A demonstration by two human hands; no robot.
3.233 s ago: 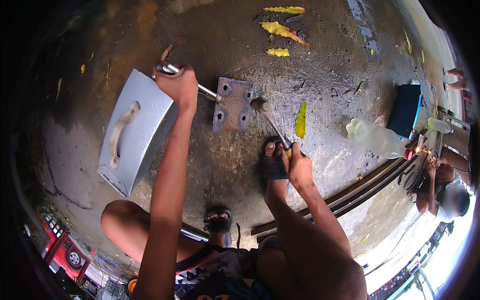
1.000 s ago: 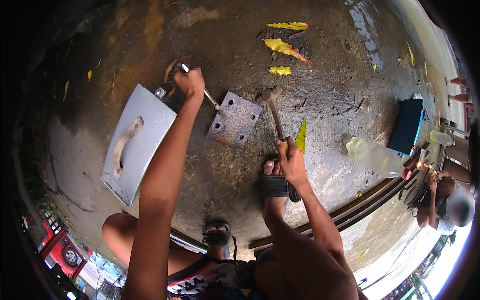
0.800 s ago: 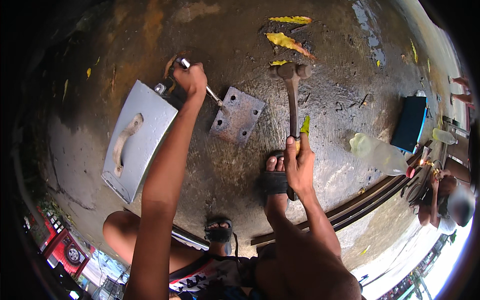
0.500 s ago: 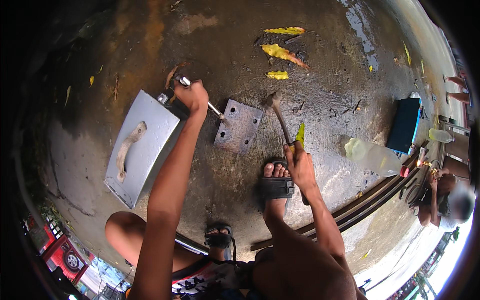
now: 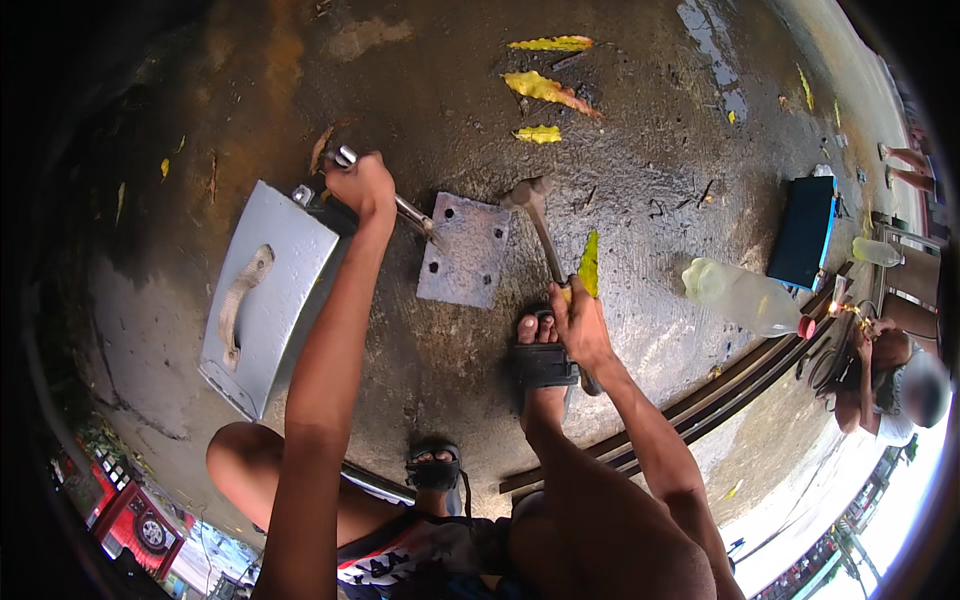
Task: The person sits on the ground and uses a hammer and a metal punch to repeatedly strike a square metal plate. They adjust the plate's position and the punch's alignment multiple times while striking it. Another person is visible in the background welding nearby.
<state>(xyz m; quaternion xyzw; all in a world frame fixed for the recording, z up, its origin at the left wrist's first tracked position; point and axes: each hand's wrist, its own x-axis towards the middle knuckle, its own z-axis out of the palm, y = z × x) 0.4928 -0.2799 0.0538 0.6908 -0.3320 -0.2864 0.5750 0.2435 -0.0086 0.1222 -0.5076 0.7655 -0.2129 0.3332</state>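
I looked through one head-worn fisheye view, facing down, near above both hands (image 5: 583, 325), the floor (image 5: 440, 365) bent toward its rim.

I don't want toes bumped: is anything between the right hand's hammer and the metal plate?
Nothing visible is between the hammer in the right hand and the metal plate. The right foot's toes lie off that line, lower in the picture.

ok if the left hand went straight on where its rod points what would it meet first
Likely the metal plate: the rod in the left hand slants toward it, though depth makes contact hard to tell.
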